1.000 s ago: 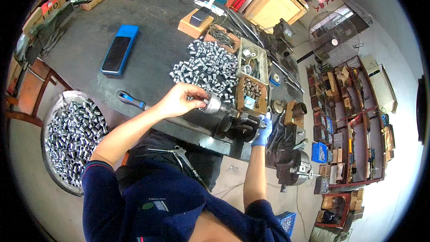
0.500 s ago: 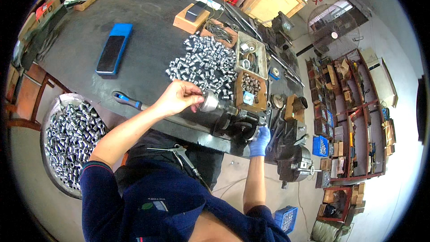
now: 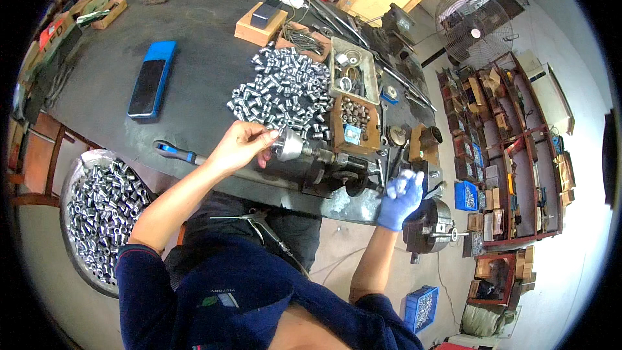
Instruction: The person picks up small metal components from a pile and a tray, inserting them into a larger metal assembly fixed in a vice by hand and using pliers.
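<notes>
Two hands work a small bench machine [image 3: 337, 172] at the counter's [image 3: 194, 45] near edge; the bare left hand [image 3: 243, 146] pinches a small steel sleeve [image 3: 275, 137] at the chuck [image 3: 289, 147], likely hard, light, slick, best gripped around its sides; the gloved right hand [image 3: 400, 198] closes on a lever; beyond, a sleeve pile [image 3: 282, 94], a blue phone [image 3: 150, 81], cluttered workshop shelving [image 3: 512, 142].
</notes>
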A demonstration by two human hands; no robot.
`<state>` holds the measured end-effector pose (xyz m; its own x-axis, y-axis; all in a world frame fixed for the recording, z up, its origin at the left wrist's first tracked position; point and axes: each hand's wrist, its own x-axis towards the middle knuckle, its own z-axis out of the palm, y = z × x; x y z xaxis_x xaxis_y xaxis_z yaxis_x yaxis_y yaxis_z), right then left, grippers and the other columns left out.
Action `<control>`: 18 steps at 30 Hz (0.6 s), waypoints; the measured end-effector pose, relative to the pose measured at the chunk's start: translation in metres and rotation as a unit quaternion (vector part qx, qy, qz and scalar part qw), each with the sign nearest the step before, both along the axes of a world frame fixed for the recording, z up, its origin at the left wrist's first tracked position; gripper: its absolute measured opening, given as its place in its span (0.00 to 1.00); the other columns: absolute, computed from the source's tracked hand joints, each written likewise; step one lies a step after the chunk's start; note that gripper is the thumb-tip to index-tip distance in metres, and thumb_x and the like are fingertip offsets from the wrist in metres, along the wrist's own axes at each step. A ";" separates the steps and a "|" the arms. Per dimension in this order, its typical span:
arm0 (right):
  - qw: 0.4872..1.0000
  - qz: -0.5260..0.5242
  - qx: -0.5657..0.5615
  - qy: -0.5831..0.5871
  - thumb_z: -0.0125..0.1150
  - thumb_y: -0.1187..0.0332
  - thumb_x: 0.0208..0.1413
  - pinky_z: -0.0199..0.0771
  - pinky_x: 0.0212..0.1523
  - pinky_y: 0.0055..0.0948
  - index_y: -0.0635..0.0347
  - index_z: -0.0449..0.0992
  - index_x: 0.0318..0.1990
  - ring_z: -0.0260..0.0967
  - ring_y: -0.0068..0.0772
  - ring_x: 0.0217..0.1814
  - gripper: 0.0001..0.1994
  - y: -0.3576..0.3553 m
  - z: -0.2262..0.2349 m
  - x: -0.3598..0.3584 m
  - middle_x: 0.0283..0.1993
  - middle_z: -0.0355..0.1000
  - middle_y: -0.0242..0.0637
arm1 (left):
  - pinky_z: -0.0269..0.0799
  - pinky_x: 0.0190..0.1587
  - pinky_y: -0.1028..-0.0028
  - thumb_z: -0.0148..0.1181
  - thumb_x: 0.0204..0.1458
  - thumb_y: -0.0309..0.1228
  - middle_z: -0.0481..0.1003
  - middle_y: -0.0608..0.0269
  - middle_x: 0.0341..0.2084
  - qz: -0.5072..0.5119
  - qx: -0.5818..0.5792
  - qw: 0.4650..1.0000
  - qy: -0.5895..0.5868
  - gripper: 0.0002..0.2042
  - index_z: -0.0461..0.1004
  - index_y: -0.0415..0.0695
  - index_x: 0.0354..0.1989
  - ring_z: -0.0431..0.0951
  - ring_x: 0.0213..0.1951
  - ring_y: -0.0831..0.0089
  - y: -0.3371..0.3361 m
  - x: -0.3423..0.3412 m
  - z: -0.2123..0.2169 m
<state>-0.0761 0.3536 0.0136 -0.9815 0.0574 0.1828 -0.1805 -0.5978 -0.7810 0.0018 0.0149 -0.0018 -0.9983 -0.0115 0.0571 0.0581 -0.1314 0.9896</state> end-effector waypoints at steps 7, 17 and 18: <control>0.979 0.099 -0.014 -0.178 0.48 0.59 0.56 0.58 0.10 0.19 0.61 0.71 0.30 0.60 0.22 0.15 0.14 0.022 -0.087 -0.012 0.18 0.65 0.30 | 0.69 0.22 0.78 0.54 0.52 0.36 0.71 0.61 0.16 0.002 0.023 1.000 0.000 0.15 0.71 0.33 0.26 0.71 0.18 0.77 0.001 0.000 0.005; 0.993 -0.068 0.072 -0.059 0.49 0.59 0.57 0.46 0.08 0.16 0.60 0.69 0.25 0.47 0.14 0.10 0.14 -0.026 -0.001 -0.066 0.11 0.52 0.22 | 0.68 0.21 0.81 0.58 0.48 0.28 0.73 0.61 0.19 0.115 -0.137 0.983 -0.041 0.09 0.72 0.32 0.31 0.71 0.18 0.80 -0.078 0.076 0.012; 0.999 -0.029 0.006 -0.018 0.48 0.62 0.56 0.46 0.09 0.15 0.61 0.69 0.28 0.47 0.14 0.10 0.12 -0.020 0.002 -0.053 0.12 0.55 0.24 | 0.67 0.21 0.81 0.57 0.48 0.27 0.73 0.61 0.19 0.146 -0.183 0.971 -0.050 0.09 0.71 0.31 0.31 0.70 0.18 0.81 -0.094 0.099 0.006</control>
<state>-0.1294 0.3336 0.0157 -0.9826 0.1129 0.1478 -0.1859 -0.5782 -0.7944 0.1007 -0.0791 0.0046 -0.9562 -0.2924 0.0143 -0.0581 0.2375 0.9696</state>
